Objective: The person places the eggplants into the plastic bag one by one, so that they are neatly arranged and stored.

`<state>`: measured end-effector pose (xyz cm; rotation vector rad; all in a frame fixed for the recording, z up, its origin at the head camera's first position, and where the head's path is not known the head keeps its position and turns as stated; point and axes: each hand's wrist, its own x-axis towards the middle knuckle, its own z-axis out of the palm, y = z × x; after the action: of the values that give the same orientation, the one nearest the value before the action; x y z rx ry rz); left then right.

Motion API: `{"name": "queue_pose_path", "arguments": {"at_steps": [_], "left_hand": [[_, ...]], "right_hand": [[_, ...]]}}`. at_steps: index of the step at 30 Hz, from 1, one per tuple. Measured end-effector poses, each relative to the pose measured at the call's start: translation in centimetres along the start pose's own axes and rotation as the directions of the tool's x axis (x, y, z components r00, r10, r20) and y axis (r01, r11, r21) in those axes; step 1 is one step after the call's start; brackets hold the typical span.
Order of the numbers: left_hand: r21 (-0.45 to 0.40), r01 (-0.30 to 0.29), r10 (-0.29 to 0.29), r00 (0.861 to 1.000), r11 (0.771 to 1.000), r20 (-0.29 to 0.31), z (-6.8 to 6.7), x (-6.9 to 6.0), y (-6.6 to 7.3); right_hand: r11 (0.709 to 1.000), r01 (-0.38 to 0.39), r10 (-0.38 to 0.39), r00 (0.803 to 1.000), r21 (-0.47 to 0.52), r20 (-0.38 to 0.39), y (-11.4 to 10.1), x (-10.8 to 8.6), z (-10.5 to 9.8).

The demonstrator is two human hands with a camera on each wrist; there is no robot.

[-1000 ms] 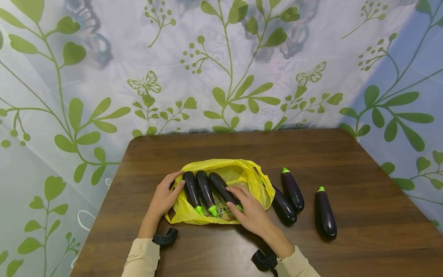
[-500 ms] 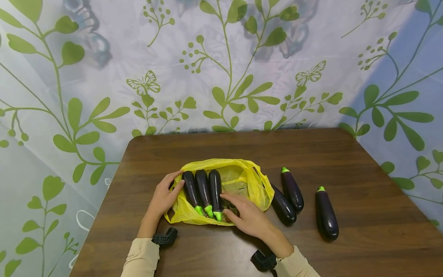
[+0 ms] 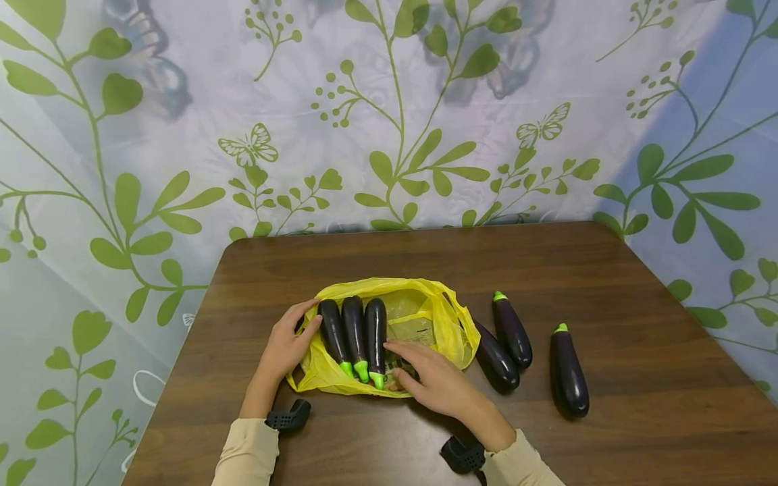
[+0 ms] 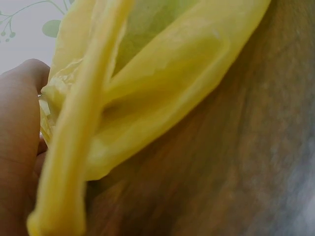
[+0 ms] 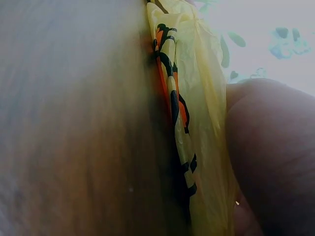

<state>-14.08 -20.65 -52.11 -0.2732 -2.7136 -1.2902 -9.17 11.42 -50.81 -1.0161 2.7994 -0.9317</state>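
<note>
1. Fingers and thumb of our left hand (image 3: 286, 345) pinch the yellow bag (image 3: 457, 337) by its left rim.
2. Inside it we see three eggplants (image 3: 354, 331) side by side.
3. Our right hand (image 3: 439, 385), thumb and forefinger parted, touches the rightmost one.
4. Three more eggplants (image 3: 512, 332) lie on the table (image 3: 425, 253), right of the bag.

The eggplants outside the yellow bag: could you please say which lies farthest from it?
The rightmost eggplant, lying alone; the other two lie nearer the bag.
</note>
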Motion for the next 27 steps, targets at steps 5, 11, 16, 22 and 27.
{"name": "queue_pose_path", "arguments": {"at_steps": [5, 11, 16, 22, 27], "left_hand": [[-0.006, 0.000, 0.000, 1.000, 1.000, 0.001, -0.1, 0.0, 0.1], [-0.005, -0.001, 0.001, 1.000, 1.000, 0.001, -0.1, 0.1, 0.0], [-0.003, 0.002, -0.002, 1.000, 1.000, -0.002, 0.0, 0.0, -0.2], [-0.002, -0.001, 0.001, 1.000, 1.000, 0.000, 0.0, 0.1, -0.3], [-0.002, -0.004, 0.004, 1.000, 1.000, 0.001, 0.0, 0.1, -0.2]], "right_hand": [[1.000, 0.009, -0.009, 1.000, -0.016, -0.015, 0.0, 0.0, -0.1], [1.000, 0.010, -0.011, 0.999, -0.021, -0.038, 0.0, 0.0, -0.2], [0.999, 0.029, -0.032, 0.995, -0.036, -0.091, 0.1, 0.0, -0.4], [0.995, 0.082, -0.092, 0.977, -0.060, -0.190, 0.3, 0.1, -0.6], [0.990, 0.125, -0.139, 0.951, -0.067, -0.275, 0.2, 0.1, -1.1]]}}
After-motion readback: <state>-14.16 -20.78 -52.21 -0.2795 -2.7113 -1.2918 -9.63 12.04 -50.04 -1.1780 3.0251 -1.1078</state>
